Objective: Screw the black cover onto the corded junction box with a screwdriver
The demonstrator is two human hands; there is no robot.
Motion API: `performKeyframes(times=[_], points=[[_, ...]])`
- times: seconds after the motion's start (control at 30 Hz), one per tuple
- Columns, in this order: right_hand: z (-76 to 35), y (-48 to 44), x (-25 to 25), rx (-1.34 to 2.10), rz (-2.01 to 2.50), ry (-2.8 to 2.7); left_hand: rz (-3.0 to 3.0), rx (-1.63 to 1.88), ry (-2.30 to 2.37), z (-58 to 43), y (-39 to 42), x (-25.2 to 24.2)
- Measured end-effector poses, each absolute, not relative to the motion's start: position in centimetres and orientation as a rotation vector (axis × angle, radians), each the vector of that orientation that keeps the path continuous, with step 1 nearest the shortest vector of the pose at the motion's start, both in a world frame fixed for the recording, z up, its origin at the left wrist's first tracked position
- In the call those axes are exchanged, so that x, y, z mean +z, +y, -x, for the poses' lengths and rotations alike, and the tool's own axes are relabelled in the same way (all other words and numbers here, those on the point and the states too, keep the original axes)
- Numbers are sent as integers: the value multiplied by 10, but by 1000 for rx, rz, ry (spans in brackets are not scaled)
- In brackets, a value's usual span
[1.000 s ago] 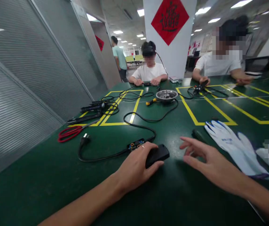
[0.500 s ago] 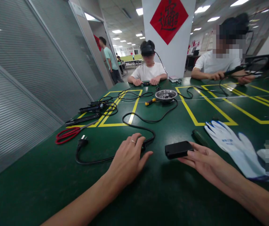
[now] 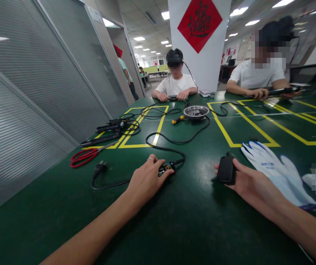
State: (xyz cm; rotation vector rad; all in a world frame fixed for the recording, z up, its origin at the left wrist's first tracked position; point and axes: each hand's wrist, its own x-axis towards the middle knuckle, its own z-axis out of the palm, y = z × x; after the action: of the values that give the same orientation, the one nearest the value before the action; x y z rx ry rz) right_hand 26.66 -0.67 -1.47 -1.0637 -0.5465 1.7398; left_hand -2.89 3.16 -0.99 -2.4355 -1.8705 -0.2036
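My left hand (image 3: 147, 175) closes its thumb and fingers around a small black in-line cord unit (image 3: 169, 167), low over the table. Bits of green and orange show inside this unit, like an exposed circuit board. A black cord (image 3: 163, 148) runs from it toward the steel bowl, and another length leads left to a two-pin plug (image 3: 100, 168). In my right hand (image 3: 246, 180) is a black rectangular plastic cover (image 3: 226, 170), tipped upright and gripped between thumb and fingers. A dark rod-like handle behind this cover is mostly hidden.
White work gloves (image 3: 276, 169) lie at right. Red-handled scissors (image 3: 84, 157) and black tools (image 3: 105, 134) lie at left. A steel bowl (image 3: 196, 112) and a yellow-black screwdriver (image 3: 178, 119) are farther back. Two people sit across the green table (image 3: 158, 228).
The black cover has turned from lying lengthwise to upright as my right hand moved slightly right. My left hand has shifted slightly left, and the unit's colourful inside now shows.
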Motion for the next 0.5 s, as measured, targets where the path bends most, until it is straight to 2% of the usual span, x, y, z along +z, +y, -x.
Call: performKeyframes(times=[0.37, 0.5], points=[[-267, -6, -23, 1680, 1110, -517, 2420, -251, -1904, 25, 28, -4], [-272, 0, -28, 1520, 1250, -737, 2409, -249, -1918, 23, 26, -2]])
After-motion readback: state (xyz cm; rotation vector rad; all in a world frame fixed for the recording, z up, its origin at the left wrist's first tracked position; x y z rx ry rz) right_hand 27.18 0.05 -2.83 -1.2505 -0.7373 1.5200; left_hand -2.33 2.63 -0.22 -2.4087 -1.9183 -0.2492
